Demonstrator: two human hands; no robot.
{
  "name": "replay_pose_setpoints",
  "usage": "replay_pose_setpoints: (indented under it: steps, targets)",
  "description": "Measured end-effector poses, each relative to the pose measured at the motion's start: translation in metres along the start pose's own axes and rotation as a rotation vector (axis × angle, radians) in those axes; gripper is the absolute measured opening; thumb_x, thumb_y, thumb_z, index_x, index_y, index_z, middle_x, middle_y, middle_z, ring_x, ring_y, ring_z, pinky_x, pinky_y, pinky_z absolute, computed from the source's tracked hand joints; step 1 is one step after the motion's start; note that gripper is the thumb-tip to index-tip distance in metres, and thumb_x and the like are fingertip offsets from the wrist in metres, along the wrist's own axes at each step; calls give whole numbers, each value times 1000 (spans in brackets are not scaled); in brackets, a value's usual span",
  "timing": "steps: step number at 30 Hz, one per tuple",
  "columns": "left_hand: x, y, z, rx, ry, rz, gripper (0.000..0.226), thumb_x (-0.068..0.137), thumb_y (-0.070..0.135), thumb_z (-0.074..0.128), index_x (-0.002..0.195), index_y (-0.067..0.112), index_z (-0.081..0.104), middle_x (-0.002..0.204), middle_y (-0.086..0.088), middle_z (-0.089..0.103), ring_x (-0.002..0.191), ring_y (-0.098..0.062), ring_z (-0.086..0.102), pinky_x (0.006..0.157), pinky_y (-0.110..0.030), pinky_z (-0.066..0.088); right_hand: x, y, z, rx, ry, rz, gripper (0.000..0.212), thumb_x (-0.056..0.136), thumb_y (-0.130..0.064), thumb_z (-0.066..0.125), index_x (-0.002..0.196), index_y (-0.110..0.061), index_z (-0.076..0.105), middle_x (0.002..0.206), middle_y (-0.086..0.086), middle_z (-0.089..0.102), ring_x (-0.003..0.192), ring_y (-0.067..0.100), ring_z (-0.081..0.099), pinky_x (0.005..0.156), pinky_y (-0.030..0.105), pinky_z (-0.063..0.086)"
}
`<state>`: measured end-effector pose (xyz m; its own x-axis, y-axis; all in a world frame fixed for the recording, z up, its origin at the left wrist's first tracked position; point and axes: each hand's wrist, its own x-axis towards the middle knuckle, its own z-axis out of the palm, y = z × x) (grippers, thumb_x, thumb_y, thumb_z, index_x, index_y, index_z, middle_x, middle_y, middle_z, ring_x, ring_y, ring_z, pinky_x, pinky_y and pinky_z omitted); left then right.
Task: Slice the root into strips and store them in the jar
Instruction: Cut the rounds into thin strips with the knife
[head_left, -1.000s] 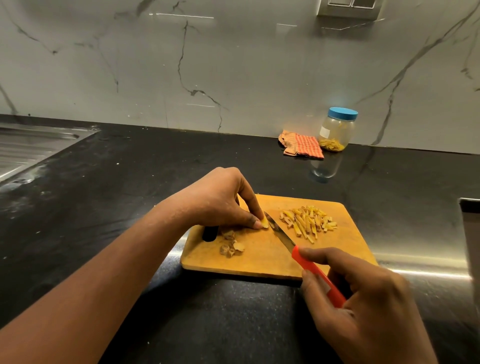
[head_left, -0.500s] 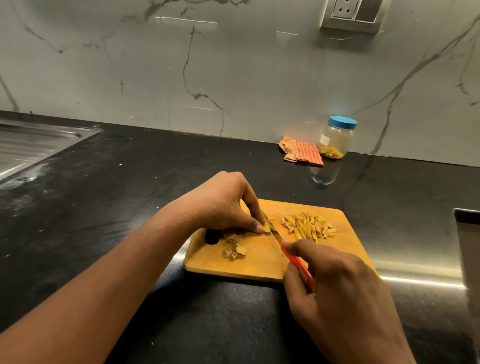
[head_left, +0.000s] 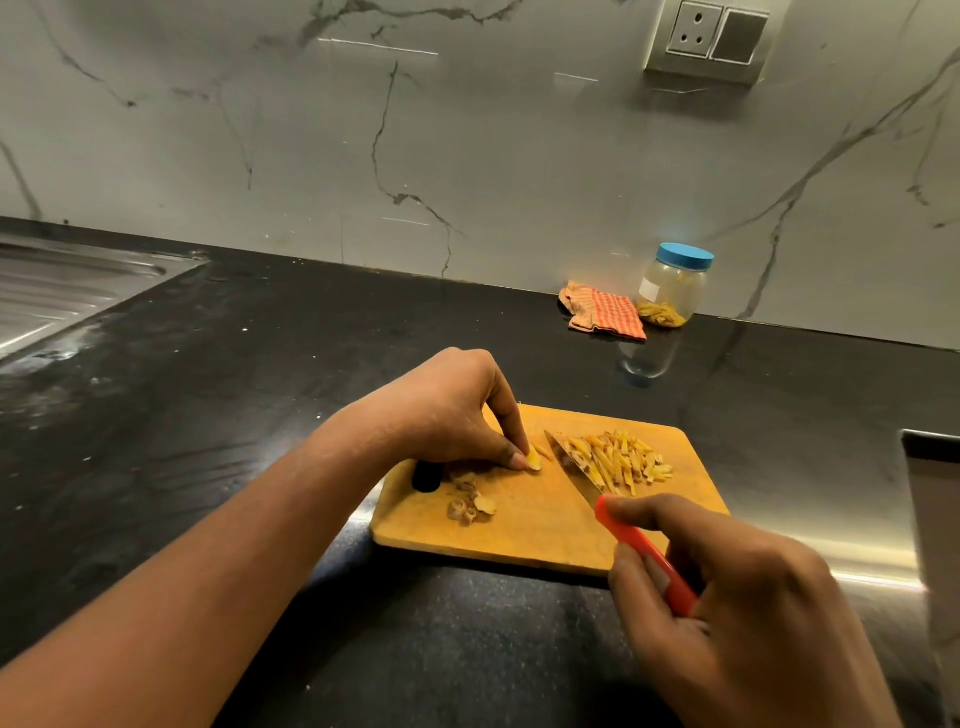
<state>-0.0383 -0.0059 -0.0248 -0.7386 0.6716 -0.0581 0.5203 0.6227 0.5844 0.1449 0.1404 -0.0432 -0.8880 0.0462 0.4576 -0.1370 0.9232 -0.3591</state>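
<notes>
On the wooden cutting board (head_left: 535, 535) my left hand (head_left: 447, 410) pins a small yellow piece of root (head_left: 533, 460) with its fingertips. A pile of cut strips (head_left: 621, 461) lies at the board's right side. My right hand (head_left: 727, 587) grips a knife with a red handle (head_left: 644, 551); its blade (head_left: 574, 465) rests between the root piece and the strips, pressed against the pile. Brown peel scraps (head_left: 470, 504) lie on the board's left part. The clear jar (head_left: 672, 286) with a blue lid stands closed by the wall, some strips inside.
A checked orange cloth (head_left: 605, 312) lies left of the jar. A steel sink drainboard (head_left: 67, 291) is at the far left of the black counter (head_left: 260, 395). A steel edge (head_left: 930, 499) juts in at the right. A wall socket (head_left: 711, 36) sits above.
The knife has shifted right from the root piece towards the strip pile, and my right hand has drawn back along the handle. My left hand has stayed on the root piece.
</notes>
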Motion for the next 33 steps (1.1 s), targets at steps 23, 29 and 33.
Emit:
replay_pose_setpoints:
  steps: [23,29,33]
  targets:
    - [2,-2,2,13,25,9,14,81,28,78,95,24,79,82,22,58,80,-8,62,61,-12,44,15,-4,26,-150,-36,46,32,64,-30,79,95,-32,71,65,-14,65,49,4,56,38,15,41]
    - [1,-1,3,-2,40,-13,13,80,29,79,92,24,79,79,20,61,76,-7,63,57,-10,45,9,1,24,-112,-40,26,29,65,-33,76,94,-35,71,63,-17,63,47,1,50,42,5,31]
    - [1,-2,1,-13,43,-24,12,79,28,79,91,24,79,77,18,64,72,-5,64,53,-9,45,-2,2,11,-59,10,-12,27,62,-34,65,89,-36,72,59,-25,40,43,1,44,40,12,38]
